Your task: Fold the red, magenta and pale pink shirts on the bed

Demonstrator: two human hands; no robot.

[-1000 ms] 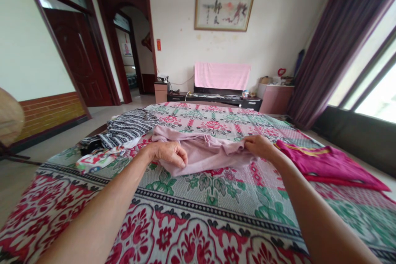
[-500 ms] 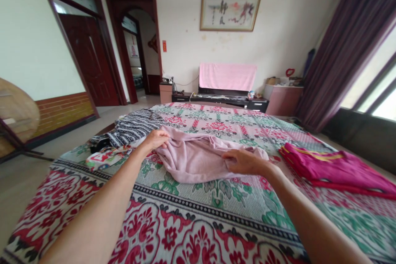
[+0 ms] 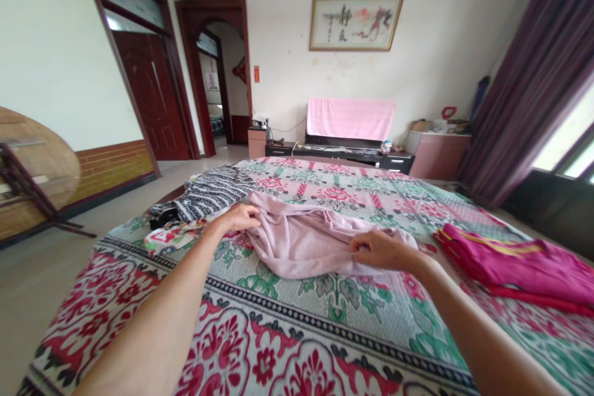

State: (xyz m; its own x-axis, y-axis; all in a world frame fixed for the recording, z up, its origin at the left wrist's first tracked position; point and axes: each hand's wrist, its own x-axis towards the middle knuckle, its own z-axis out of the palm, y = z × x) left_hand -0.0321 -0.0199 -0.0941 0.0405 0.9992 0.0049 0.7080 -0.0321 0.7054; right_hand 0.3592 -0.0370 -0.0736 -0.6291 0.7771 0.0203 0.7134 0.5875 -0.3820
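Your left hand [image 3: 242, 216] is resting its bent fingers against the left edge of that rumpled, soft pale-mauve garment [image 3: 301, 244], though I can't tell if they're actually pinching it, while your right hand [image 3: 383, 250] is pinching its right part between nearly closed thumb and fingers. The garment's lying across the red, green and white floral cloth [image 3: 325, 352], and the black drawered cabinet [image 3: 396, 163] behind is hiding whatever's inside.

Framed pic [image 3: 356, 21], purp curtain [image 3: 520, 86], dk red door [image 3: 151, 93]
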